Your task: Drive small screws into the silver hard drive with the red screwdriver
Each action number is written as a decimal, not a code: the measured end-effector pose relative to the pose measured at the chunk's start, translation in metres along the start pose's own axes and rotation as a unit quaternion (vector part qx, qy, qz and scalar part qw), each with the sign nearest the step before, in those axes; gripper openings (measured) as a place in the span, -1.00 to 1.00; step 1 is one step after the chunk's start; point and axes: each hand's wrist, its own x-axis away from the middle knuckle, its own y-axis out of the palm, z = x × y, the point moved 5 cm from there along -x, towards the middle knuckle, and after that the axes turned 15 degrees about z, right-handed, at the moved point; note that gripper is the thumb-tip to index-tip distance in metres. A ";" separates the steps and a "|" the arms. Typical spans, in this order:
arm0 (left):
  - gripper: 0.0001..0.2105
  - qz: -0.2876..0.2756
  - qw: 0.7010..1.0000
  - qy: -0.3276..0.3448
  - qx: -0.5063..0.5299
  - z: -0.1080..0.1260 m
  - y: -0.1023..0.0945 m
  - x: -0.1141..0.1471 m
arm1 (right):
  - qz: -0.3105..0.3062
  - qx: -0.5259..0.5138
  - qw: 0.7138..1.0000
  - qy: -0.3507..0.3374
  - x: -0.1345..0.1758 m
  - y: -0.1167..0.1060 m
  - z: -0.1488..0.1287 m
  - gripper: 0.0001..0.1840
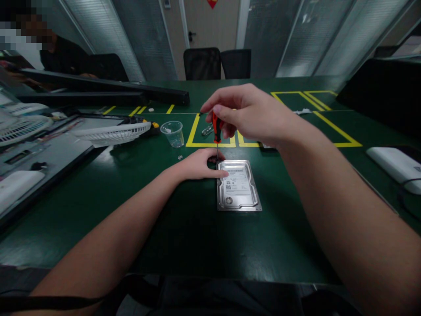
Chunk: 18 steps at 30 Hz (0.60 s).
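Head view: had a red-and-black screwdriver (217, 128) in the right hand (246, 107), thumb and fingers closed snugly around its handle. Pointed it straight down at the far-left corner of a silver hard drive (237, 188), set flat and label-up on the green table (184, 228). Rested the left hand (197, 164) there too, thumb over the drive's label, fingers curled by that same corner; honestly couldn't tell about any real grip on the edge, kinda dark there. Also spotted a clear plastic cup (173, 135) and tiny metallic bits (180, 157) near the left wrist.
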 end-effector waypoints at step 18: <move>-0.42 -0.004 1.000 0.002 -0.005 0.003 -0.001 0.001 | 0.046 0.052 0.997 -0.032 0.002 -0.003 -0.001 -0.76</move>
